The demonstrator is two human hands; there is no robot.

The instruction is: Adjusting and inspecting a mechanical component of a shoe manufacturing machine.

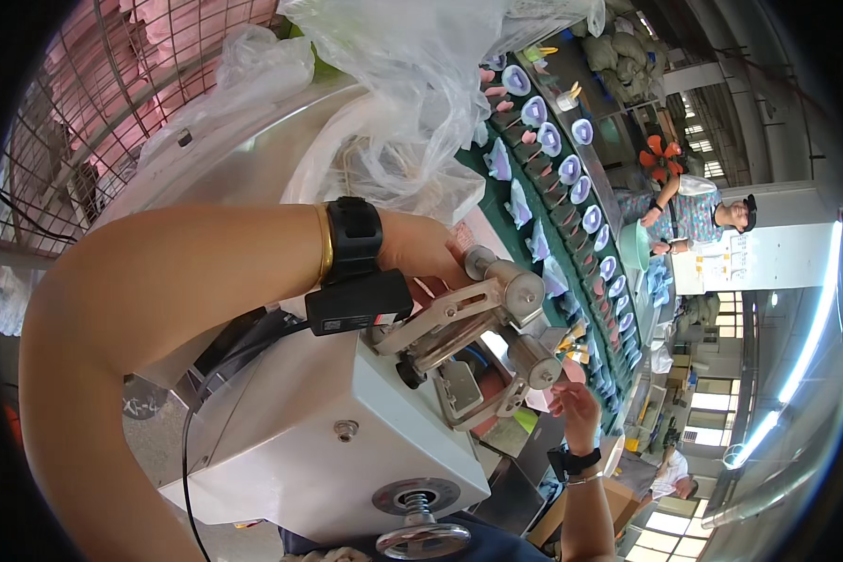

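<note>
Hands parted across the roller machine: a worker's left hand (417, 248) reaches behind the upper roller (523, 295) while the right hand (579, 407) curls its fingers just beside the lower roller (539, 363), at a pale-bodied roller machine (318, 440) directly in front of the wearer. The left fingers are largely hidden, so its grip cannot be told, nor can it be told whether the right fingertips pinch anything. With both hands this close, a turning roller could catch a fingertip or the black wristband (354, 236) if attention drifted; the black box (358, 303) at the left wrist could knock the metal linkage, and its cable (the thin black one (187, 468) looping below may be the same) could snag. Beyond, lilac cup-shaped pieces (550, 140) line a green conveyor belt (498, 208)
</note>
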